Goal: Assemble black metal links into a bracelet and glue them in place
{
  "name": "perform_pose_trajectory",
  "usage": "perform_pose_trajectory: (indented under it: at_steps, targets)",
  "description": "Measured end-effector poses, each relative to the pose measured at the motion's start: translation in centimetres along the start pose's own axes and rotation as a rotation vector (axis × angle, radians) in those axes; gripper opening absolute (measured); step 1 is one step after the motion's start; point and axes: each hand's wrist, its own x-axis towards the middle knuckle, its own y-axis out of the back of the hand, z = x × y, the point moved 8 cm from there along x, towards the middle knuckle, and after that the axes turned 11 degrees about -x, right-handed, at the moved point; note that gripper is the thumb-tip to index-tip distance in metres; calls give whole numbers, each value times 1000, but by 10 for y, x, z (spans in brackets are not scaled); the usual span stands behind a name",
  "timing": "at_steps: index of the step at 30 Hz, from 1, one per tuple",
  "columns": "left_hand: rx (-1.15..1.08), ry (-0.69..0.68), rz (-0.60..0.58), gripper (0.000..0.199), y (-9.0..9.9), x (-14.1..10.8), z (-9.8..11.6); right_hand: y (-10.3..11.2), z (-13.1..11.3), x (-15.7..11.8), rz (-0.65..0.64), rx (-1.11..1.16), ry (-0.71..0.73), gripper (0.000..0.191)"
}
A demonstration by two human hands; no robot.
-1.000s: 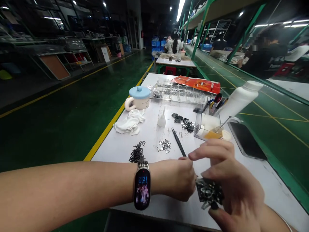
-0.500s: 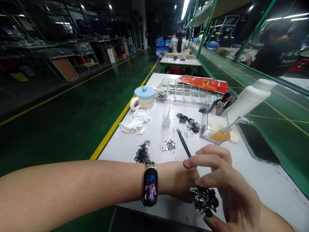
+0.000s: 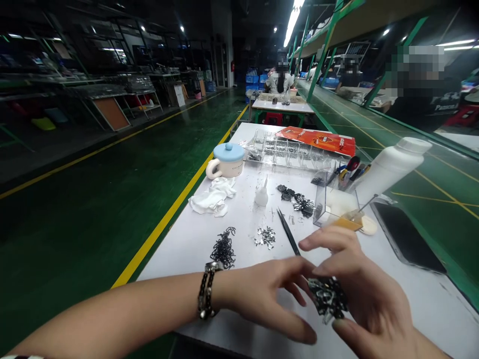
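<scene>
Between the thumb and fingers of my right hand is a small black-and-silver mechanical assembly, held above the table's near edge. My left hand is stretched out beside it, thumb and fingers apart. Its index fingertip ends close to the assembly, partly behind the right hand, and I cannot tell whether it touches. Black tweezers lie just beyond both hands. Past my left wrist there is a pile of small black curved parts, and to its right several small silver pieces.
Black metal parts, a small white squeeze bottle, a white cloth and a blue-lidded mug stand or lie farther back. A divided clear tray is behind them. On the right are a clear box, a white bottle and a phone.
My left hand has rolled over, so its back and spread fingers show and the watch face has turned out of sight. My right hand still holds the assembly. The camera view has shifted slightly.
</scene>
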Motion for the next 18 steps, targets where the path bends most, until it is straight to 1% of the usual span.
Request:
perform_pose_trajectory:
  at_steps: [1, 2, 3, 5, 8, 9, 11, 12, 13, 14, 15, 17, 18]
  targets:
    - [-248, -21, 25, 55, 3, -4, 1, -1, 4, 2, -19, 16, -9, 20]
    - [-443, -51, 51, 54, 6, -6, 1, -5, 8, 3, -45, 38, -22, 19]
    - [-587, -80, 74, 51, 9, -9, 1, -10, 10, 4, -79, 63, -34, 19]
    - [-749, -122, 123, 43, 14, -12, 1, -21, 12, 3, -130, 103, -38, 22]
    - [-844, -157, 208, 35, 23, -14, -1, -28, 17, 2, -166, 131, -50, 25]
    - [-866, -155, 237, 33, 25, -15, -2, -29, 20, 3, -182, 151, -59, 30]
    - [-910, -135, 262, 32, 25, -16, -7, -27, 29, 10, -189, 217, -79, 40]
    - [-934, -110, 261, 33, 23, -17, -10, -24, 34, 17, -168, 237, -79, 42]
    - [-952, -71, 247, 36, 19, -17, -15, -22, 39, 25, -146, 230, -76, 38]
    - [-960, -18, 224, 38, 13, -17, -21, -25, 43, 34, -154, 189, -69, 31]
    - [-960, 41, 197, 41, 8, -18, -27, -34, 46, 44, -209, 104, -56, 22]
    - [-936, 161, 147, 43, -3, -20, -42, -68, 52, 59, -433, -111, -23, 13]
    - [-919, 209, 124, 43, -7, -21, -48, -87, 55, 64, -544, -209, 0, 12]
